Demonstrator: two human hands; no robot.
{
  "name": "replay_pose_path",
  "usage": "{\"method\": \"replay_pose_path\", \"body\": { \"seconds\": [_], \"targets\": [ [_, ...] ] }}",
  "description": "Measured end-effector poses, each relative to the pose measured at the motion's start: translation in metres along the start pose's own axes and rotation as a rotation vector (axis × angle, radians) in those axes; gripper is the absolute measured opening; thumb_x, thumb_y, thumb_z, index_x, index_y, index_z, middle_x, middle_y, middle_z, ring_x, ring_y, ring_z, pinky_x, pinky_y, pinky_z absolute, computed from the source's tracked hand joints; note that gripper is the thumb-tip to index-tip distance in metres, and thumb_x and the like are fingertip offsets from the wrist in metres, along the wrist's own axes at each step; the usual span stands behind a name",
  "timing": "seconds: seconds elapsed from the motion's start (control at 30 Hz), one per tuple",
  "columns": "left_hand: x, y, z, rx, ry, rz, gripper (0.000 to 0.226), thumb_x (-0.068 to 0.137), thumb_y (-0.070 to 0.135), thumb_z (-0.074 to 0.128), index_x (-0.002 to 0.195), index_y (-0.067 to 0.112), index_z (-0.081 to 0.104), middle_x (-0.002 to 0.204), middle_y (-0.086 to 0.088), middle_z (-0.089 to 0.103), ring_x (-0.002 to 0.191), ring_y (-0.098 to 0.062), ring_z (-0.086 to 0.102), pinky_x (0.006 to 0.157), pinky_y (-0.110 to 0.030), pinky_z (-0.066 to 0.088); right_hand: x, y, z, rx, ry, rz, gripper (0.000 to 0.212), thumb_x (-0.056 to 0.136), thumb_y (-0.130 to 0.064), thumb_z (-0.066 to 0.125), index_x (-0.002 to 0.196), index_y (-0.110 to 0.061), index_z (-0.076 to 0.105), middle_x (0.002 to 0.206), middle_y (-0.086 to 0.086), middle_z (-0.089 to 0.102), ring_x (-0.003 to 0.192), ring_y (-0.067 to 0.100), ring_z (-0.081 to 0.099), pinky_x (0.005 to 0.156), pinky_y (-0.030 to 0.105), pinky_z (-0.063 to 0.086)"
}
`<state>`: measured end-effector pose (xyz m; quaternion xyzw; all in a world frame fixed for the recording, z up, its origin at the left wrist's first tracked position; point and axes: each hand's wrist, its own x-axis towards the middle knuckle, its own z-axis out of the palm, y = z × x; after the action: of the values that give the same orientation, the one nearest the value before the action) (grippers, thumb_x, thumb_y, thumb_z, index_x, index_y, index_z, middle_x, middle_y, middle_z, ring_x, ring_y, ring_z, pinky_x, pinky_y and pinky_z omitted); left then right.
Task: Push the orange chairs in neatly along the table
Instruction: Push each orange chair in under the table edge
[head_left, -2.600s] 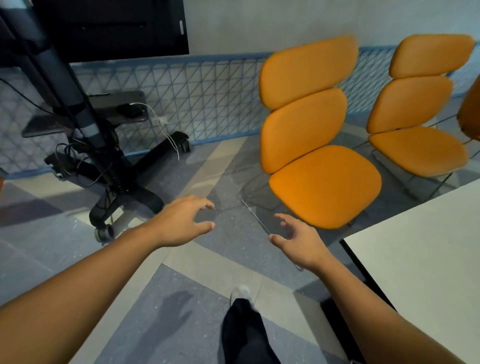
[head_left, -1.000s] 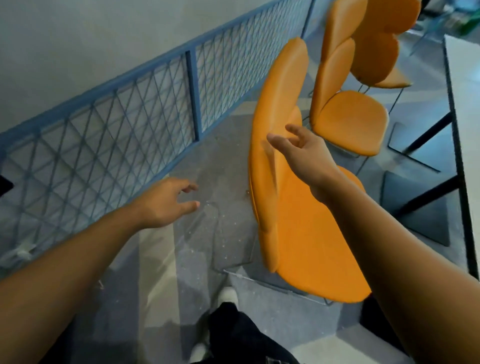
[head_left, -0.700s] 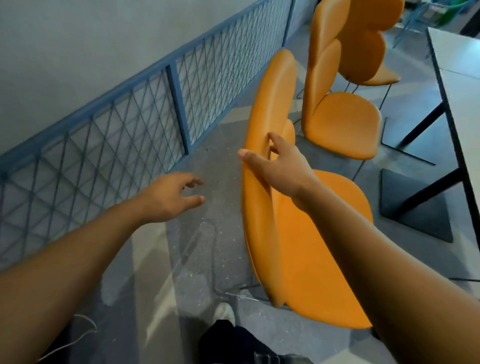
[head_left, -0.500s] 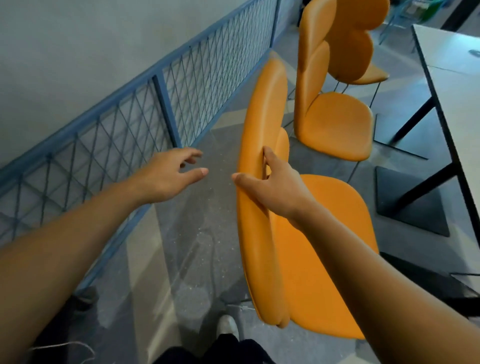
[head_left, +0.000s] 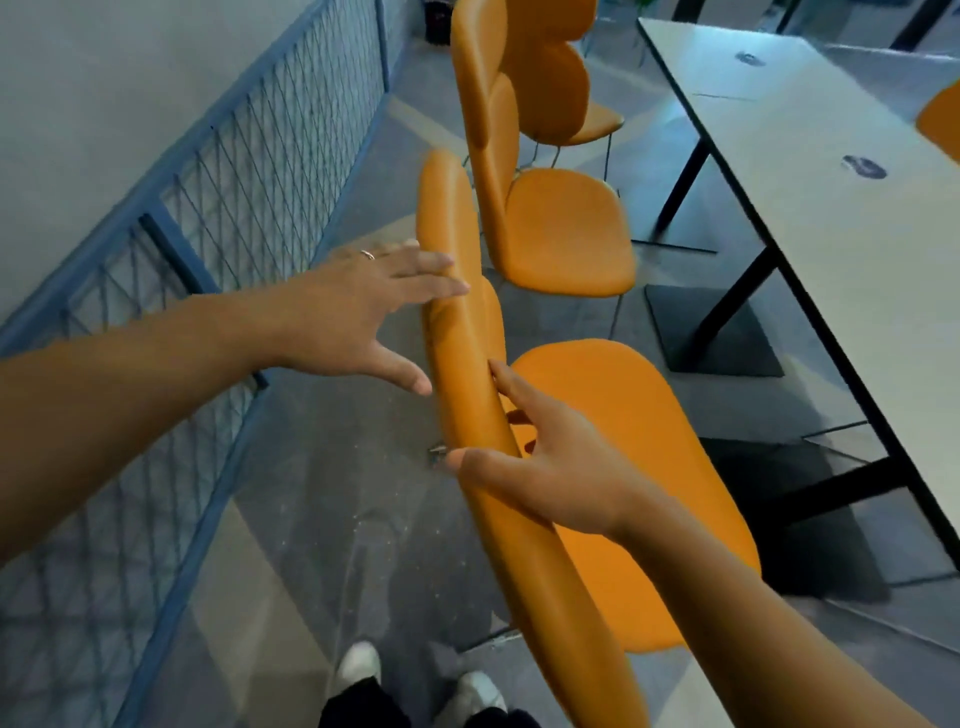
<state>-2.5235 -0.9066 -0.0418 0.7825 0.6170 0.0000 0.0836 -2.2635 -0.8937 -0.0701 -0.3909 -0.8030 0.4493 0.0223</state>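
Left hand (head_left: 353, 317) lies flat, fingers spread wide, on the back of the near orange chair (head_left: 623, 457); right hand (head_left: 550, 467) clasps its edge, likely to steer it right, under the desk (head_left: 831, 208).

Head camera looks forward-down, close above the nearest chair (head_left: 623, 457).

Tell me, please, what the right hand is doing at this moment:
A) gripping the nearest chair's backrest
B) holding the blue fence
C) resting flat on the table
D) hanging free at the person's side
A: the right hand has its thumb behind the backrest and its fingers on the seat side, well apart from the table.
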Motion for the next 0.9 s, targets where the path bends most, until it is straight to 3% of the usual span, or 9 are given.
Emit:
{"method": "replay_pose_path", "body": {
  "seconds": [0.23,0.4,0.53,0.7,0.9],
  "targets": [
    [0.030,-0.017,0.006,0.070,-0.008,0.271,0.099,0.060,0.094,0.035,0.145,0.044,0.027,0.157,0.014,0.022,0.149,-0.014,0.000,0.120,-0.046,0.002,0.008,-0.015,0.006,-0.013,0.066,0.111,0.108,0.068,-0.081,0.058,0.158,-0.042,0.011,0.151,-0.012,0.044,0.130,0.009,0.048,0.103,0.037,0.048],
    [0.048,-0.021,0.013,0.127,0.020,0.365,0.094,0.060,0.097,0.029,0.135,0.042,0.038,0.145,0.008,0.040,0.147,-0.021,0.014,0.119,-0.050,0.000,0.006,-0.017,0.006,0.042,0.071,0.186,0.098,0.078,-0.070,0.067,0.157,-0.048,0.013,0.149,-0.012,0.045,0.121,0.009,0.054,0.095,0.030,0.049],
    [0.055,-0.023,0.018,0.160,0.083,0.425,0.087,0.063,0.096,0.030,0.127,0.038,0.044,0.134,0.005,0.049,0.139,-0.024,0.029,0.118,-0.051,0.006,0.003,-0.018,0.007,0.052,0.082,0.185,0.097,0.080,-0.066,0.068,0.157,-0.047,0.013,0.150,-0.011,0.044,0.118,0.008,0.056,0.087,0.022,0.047],
    [0.059,-0.026,0.021,0.145,0.127,0.453,0.087,0.062,0.097,0.032,0.124,0.037,0.047,0.128,0.005,0.052,0.133,-0.023,0.036,0.115,-0.047,0.008,0.003,-0.019,0.008,0.045,0.089,0.179,0.096,0.080,-0.067,0.068,0.157,-0.047,0.014,0.150,-0.010,0.044,0.118,0.010,0.056,0.093,0.027,0.048],
    [0.069,-0.032,0.019,0.118,0.170,0.568,0.086,0.062,0.096,0.036,0.118,0.034,0.055,0.118,0.005,0.058,0.119,-0.023,0.047,0.107,-0.046,0.024,0.007,-0.025,0.005,0.006,0.082,0.224,0.095,0.079,-0.068,0.068,0.156,-0.047,0.016,0.150,-0.013,0.045,0.120,0.007,0.054,0.095,0.028,0.049]
  ]
}}
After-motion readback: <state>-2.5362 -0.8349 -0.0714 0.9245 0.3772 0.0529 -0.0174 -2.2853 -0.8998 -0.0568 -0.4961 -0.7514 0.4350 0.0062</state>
